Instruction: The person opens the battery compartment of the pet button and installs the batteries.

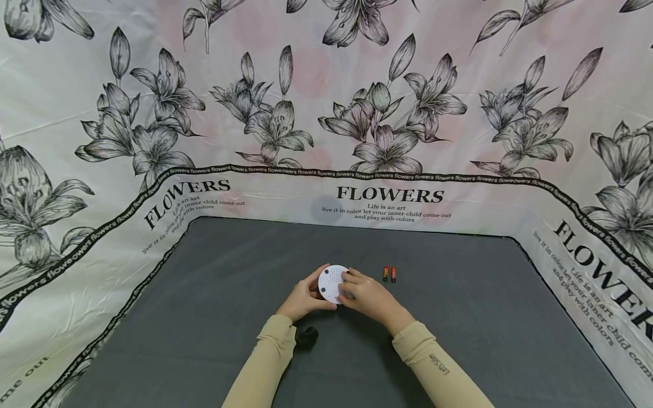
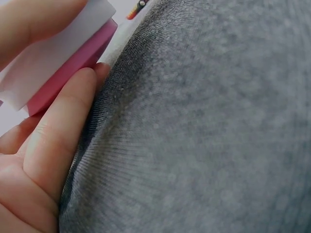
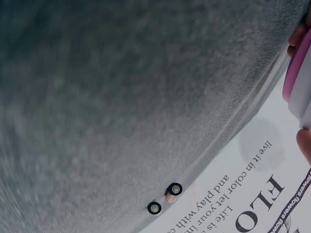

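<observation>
A round white device (image 1: 331, 279) with a patch of small holes and dark round feet on its face is held between both hands. Its opposite side is pink, as the left wrist view shows. My left hand (image 1: 305, 297) grips it by the left edge, thumb on the white side and fingers (image 2: 60, 121) against the pink side. My right hand (image 1: 369, 294) holds the right part, its curled fingertips over the white face, hiding some of it. In the right wrist view only the pink-and-white edge (image 3: 297, 80) of the device and some fingertips show.
Two small red-and-black batteries (image 1: 389, 274) stand or lie side by side on the grey cloth (image 1: 245, 255), right of the hands. A small black object (image 1: 306, 337) is by the left wrist. Flower-printed white fabric (image 1: 285, 195) borders the grey area.
</observation>
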{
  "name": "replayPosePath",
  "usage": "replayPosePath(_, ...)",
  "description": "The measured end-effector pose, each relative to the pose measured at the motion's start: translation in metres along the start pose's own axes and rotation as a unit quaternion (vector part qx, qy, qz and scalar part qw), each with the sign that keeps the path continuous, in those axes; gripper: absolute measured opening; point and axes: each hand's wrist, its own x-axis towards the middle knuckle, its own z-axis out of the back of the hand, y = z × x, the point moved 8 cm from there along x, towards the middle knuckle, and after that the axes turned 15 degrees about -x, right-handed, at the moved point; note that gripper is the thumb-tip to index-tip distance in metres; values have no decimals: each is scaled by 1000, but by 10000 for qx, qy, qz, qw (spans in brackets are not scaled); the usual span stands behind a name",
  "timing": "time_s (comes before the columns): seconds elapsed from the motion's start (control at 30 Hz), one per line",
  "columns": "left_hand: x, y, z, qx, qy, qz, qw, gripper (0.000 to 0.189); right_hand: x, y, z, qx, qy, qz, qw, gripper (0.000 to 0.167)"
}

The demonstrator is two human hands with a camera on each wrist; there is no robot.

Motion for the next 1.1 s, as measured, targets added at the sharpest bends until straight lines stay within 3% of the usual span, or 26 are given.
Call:
replayPosePath(0.3, -2, -8, -4, -27, -16, 169, 9999, 91, 4, 7, 0, -479, -229, 604, 9968, 11)
replayPosePath(0.6, 1, 6, 3, -135, -87, 187, 9997, 92, 5, 14, 2, -936, -777, 1090, 9866, 15)
replayPosePath(0.8, 4, 16, 7, -125, -101, 153, 9998, 94, 5, 13, 2, -692, -786, 1085, 9886, 11)
replayPosePath(0.97, 1, 8, 3, -348, -84, 139, 9993, 93, 5, 10, 5, -142, -832, 936, 9920, 8)
replayPosePath(1.1, -2, -1, 0, -423, -171, 198, 9988, 92, 1, 7, 5, -76, -833, 804, 9932, 10)
